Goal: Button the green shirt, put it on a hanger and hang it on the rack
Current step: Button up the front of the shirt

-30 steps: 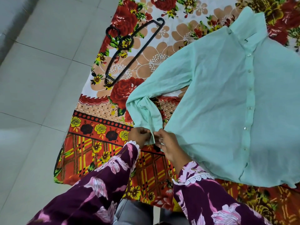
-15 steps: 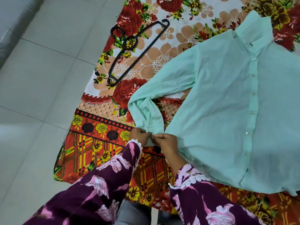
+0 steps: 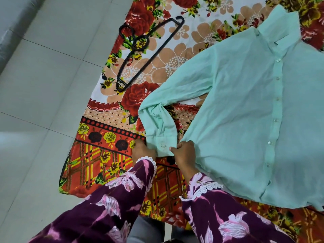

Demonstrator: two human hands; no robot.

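The mint green shirt (image 3: 236,111) lies flat on a floral cloth, front up, collar at the top right, its button row closed down the placket. Its left sleeve bends back toward me and ends in a cuff (image 3: 162,145) with one white button showing. My left hand (image 3: 142,149) pinches the cuff's left edge. My right hand (image 3: 185,154) grips the cuff's right edge, next to the shirt's side seam. A black plastic hanger (image 3: 149,53) lies on the cloth at the upper left, apart from the shirt. No rack is in view.
The floral cloth (image 3: 108,155) is spread over pale grey floor tiles (image 3: 43,85), which fill the left side. A grey padded edge (image 3: 12,23) runs along the far top left corner. My purple flowered sleeves cover the bottom of the view.
My hands have moved slightly apart on the cuff, so the cuff now lies flat with its button showing. The view has shifted a little closer.
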